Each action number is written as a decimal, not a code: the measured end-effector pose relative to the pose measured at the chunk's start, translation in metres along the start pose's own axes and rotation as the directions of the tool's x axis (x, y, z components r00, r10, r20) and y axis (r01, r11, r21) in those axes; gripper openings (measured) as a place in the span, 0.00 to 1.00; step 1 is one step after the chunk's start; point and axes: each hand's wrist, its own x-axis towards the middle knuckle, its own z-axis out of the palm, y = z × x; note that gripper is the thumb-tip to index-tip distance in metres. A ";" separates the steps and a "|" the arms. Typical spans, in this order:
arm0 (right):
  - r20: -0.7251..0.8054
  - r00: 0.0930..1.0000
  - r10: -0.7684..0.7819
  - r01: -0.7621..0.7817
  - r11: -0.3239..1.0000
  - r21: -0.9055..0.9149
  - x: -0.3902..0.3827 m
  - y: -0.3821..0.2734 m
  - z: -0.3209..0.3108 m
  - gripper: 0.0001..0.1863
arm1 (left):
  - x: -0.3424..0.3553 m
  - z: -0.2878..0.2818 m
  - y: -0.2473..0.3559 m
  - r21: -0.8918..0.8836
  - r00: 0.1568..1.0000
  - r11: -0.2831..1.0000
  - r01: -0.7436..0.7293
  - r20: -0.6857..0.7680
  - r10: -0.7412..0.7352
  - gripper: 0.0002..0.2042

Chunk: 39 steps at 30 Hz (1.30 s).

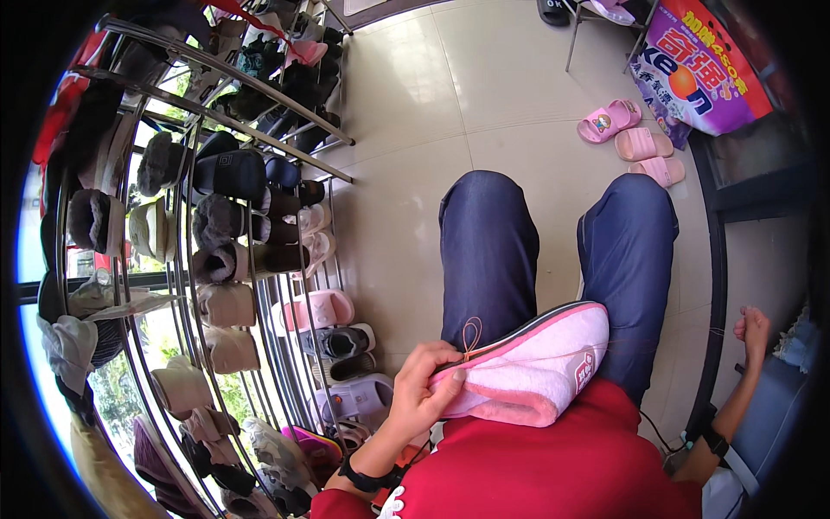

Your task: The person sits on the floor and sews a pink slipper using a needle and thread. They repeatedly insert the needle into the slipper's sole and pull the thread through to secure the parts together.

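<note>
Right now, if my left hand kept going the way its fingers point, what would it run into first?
The left hand already grips the heel end of the pink slipper on your lap, with its fingers pointing right along it. So it would press further into that slipper first; beyond it lies your right thigh, though depth is unclear.

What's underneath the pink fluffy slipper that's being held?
The pink slipper lies on the lap: dark blue trouser legs and a red top. The left hand grips its heel; anything directly beneath is covered.

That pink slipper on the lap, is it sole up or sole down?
It lies on its side. The pink slipper rests across the lap with its dark sole edge facing the knees, and the left hand grips its heel end.
</note>
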 end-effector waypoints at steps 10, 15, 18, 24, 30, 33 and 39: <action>0.580 0.671 -0.462 0.089 0.826 0.557 -0.150 -0.266 0.186 0.14 | -0.003 0.005 0.002 0.005 0.997 0.999 -0.035 -0.071 0.035 0.09; 0.880 0.211 -0.426 0.296 0.886 0.358 -0.217 -0.309 0.279 0.15 | 0.000 0.005 0.003 0.051 0.988 0.991 -0.126 -0.079 0.130 0.11; 0.822 0.100 -0.561 0.513 0.736 0.441 -0.233 -0.311 0.307 0.15 | -0.005 0.007 0.001 0.059 0.982 0.986 -0.154 -0.105 0.160 0.13; 0.744 0.160 -0.649 0.435 0.723 0.537 -0.252 -0.296 0.329 0.12 | -0.014 0.012 0.001 0.279 0.952 0.949 -0.148 -0.219 0.213 0.17; 0.736 0.231 -0.636 0.387 0.754 0.531 -0.252 -0.287 0.321 0.12 | -0.016 0.018 0.011 0.631 0.940 0.761 -0.149 -0.148 0.307 0.16; 0.776 0.231 -0.587 0.282 0.803 0.525 -0.250 -0.286 0.321 0.09 | -0.019 0.026 0.009 0.670 0.906 0.714 -0.201 -0.151 0.396 0.14; 0.826 0.234 -0.513 0.165 0.858 0.486 -0.247 -0.289 0.328 0.10 | -0.013 0.022 0.006 0.436 0.945 0.876 -0.208 -0.142 0.295 0.11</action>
